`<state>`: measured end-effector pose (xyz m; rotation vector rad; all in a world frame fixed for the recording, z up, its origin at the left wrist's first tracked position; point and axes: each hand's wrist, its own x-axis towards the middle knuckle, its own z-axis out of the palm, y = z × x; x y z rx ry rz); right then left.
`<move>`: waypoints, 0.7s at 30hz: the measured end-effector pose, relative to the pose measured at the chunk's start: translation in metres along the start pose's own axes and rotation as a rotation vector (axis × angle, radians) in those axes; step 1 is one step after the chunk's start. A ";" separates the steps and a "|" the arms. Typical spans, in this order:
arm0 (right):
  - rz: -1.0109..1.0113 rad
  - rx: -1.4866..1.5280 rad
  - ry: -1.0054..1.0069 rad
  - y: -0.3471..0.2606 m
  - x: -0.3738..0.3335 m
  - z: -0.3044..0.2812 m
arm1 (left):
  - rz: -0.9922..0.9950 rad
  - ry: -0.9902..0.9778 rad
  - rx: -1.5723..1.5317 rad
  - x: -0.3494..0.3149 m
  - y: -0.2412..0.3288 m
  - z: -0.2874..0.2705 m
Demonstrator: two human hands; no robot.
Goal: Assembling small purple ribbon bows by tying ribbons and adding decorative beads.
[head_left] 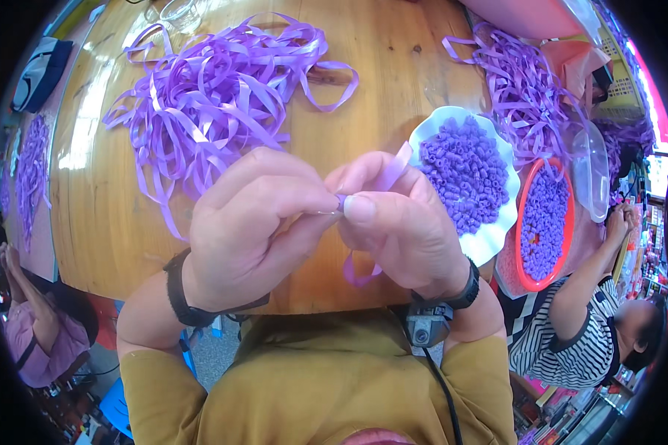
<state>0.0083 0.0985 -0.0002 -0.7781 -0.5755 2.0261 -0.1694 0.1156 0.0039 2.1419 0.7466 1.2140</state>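
Over the near edge of the round wooden tabletop [349, 89], both hands are pinched together on one purple ribbon strip [390, 172]. The left hand [249, 230] has thumb and forefinger closed tight on a tiny folded bit at the tips, and the right hand [401, 222] is clamped on it too, thumbnail facing up. One end of the strip sticks up past the right fingers, and a loop hangs under the right palm.

Ribbon like this looks super light, thin, floppy and kinda slick, so I'd guess it only behaves if you grip it right at the fold with your fingertips, not along the loose tail.

Toward the far edge sits a big tangled ribbon pile [215, 96]. By the right edge there's a white scalloped dish [490, 241] full of little purple rolled pieces [464, 174], with a red-rimmed bowl [522, 245] of more just beyond it.
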 end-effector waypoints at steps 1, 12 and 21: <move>0.000 0.001 0.001 0.000 0.000 0.000 | -0.002 -0.008 0.011 0.000 0.001 0.000; -0.200 -0.131 -0.012 0.002 -0.009 0.004 | -0.083 -0.041 -0.069 0.000 0.005 -0.003; -0.440 -0.292 0.030 -0.003 -0.080 -0.016 | -0.362 -0.286 0.156 0.013 0.017 0.009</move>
